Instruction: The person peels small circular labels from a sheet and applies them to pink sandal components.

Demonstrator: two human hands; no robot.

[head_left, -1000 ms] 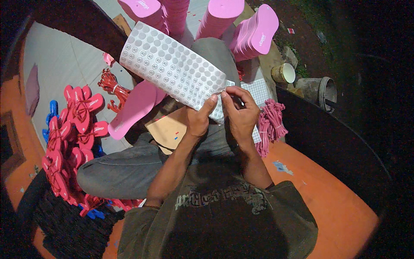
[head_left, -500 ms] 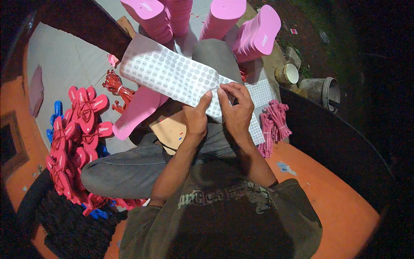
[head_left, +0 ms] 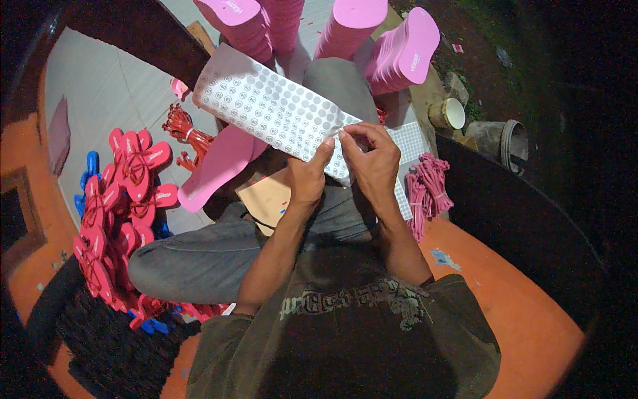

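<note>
Seated with legs folded in grey trousers (head_left: 199, 261), holding a white sheet (head_left: 256, 100) of round stickers above the lap, slanted from far left to near right. Gripped at the near edge, close to the right end, in the left hand (head_left: 309, 175), with thumb on top and fingers mostly hidden beneath. Pinched at that same right end in the right hand (head_left: 374, 159), with thumb and forefinger drawn together; too small to tell of any loose sticker between the tips.

Below the sheet, by the folded leg, a tan board (head_left: 262, 203) dotted with small red and blue bits; just left of it, a pink sole (head_left: 216, 171). Along the far edge of the pale tiled floor (head_left: 133, 80), tall stacks of pink soles (head_left: 229, 30). On the floor's left side, a heap of red flip-flops (head_left: 137, 178) with blue ones (head_left: 91, 166) at its outer edge; between heap and sheet, a bundle of red straps (head_left: 191, 135). Toward the floor's right edge, beyond the right hand, a second sticker sheet (head_left: 410, 139) and bundled pink straps (head_left: 433, 186). Past that edge, a cream bucket (head_left: 446, 114) and a tipped grey bucket (head_left: 492, 141).
</note>
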